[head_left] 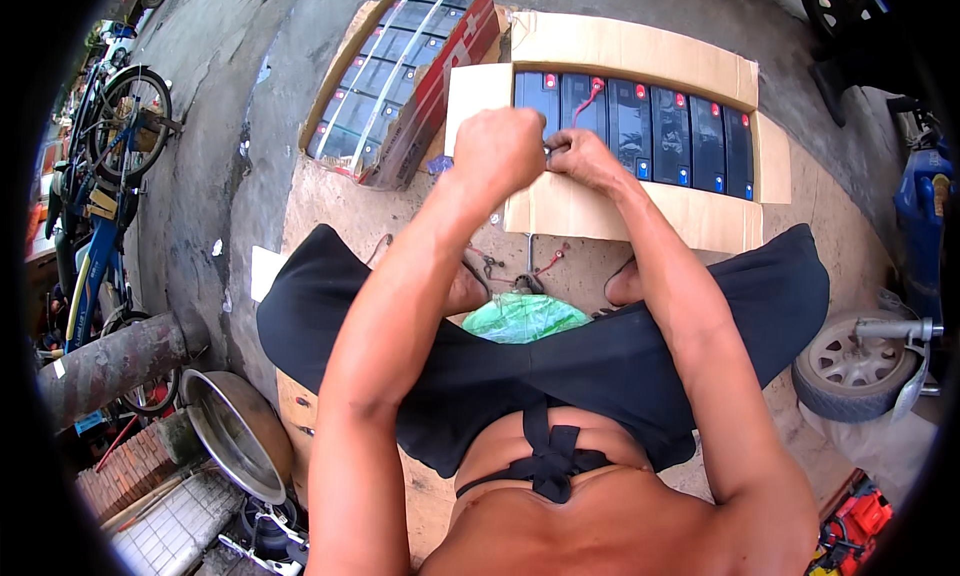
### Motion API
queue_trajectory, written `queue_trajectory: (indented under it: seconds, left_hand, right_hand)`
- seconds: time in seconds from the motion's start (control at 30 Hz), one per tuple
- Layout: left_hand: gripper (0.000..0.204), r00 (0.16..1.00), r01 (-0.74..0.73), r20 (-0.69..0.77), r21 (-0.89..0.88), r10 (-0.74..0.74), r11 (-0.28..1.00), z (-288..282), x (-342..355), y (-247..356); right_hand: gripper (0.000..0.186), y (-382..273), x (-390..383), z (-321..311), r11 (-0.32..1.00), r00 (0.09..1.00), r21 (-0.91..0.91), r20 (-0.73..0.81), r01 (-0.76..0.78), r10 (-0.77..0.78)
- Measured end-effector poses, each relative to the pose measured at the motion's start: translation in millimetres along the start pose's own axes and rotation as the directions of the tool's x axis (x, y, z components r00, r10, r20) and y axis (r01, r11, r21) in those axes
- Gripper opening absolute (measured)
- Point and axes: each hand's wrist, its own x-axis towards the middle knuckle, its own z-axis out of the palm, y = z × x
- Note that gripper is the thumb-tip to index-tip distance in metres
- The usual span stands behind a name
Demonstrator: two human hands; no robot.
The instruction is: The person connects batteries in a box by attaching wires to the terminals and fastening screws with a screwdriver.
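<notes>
An open cardboard box [635, 216] holds a row of black batteries [630, 131] with red and blue terminals. A red cable [590, 101] rises from one of them. My left hand [498, 148] is closed in a fist at the box's left end; what it holds is hidden. Beside it my right hand [583, 160] has thumb and fingers pinched round something small and dark that I cannot make out, over the leftmost batteries. Loose leads with red ends [552, 259] lie below the box, between my feet, above a green plastic bag [525, 321].
A strapped carton of batteries [445, 106] stands at the upper left. Bicycles [125, 126], a thick pipe [120, 376] and a steel basin [235, 436] line the left. A wheel [855, 366] and a blue machine [920, 216] are at the right.
</notes>
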Motion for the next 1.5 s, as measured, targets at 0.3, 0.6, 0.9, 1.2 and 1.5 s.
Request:
queue_trajectory:
  seconds: [0.3,0.6,0.9,1.2,1.5]
  left_hand:
    - [0.02,0.991,0.075,0.108,0.009,-0.076,0.997,0.1,18.3,-3.7]
    - [0.016,0.98,0.077,0.182,0.026,-0.08,0.997,-4.7,25.7,5.2]
    - [0.026,0.986,0.073,0.149,-0.004,-0.072,0.997,0.2,37.8,-3.1]
    - [0.028,0.971,0.059,0.231,0.019,-0.062,0.998,-6.2,47.1,3.7]
    - [0.027,0.96,0.074,0.27,0.008,-0.073,0.997,-10.1,55.8,3.5]
  right_hand:
    - [0.031,-9.2,-16.4,-1.8,0.916,0.988,-0.376,-0.015,0.139,-0.156]
    - [0.031,-0.5,-16.6,-0.7,0.789,0.955,-0.576,-0.047,0.214,-0.294]
    - [0.031,1.7,-14.5,0.7,0.856,0.954,-0.48,-0.109,0.194,-0.278]
    - [0.03,1.3,-15.5,3.2,0.875,0.963,-0.461,-0.134,0.149,-0.235]
    - [0.028,6.8,-11.6,1.2,0.894,0.963,-0.412,-0.117,0.176,-0.243]
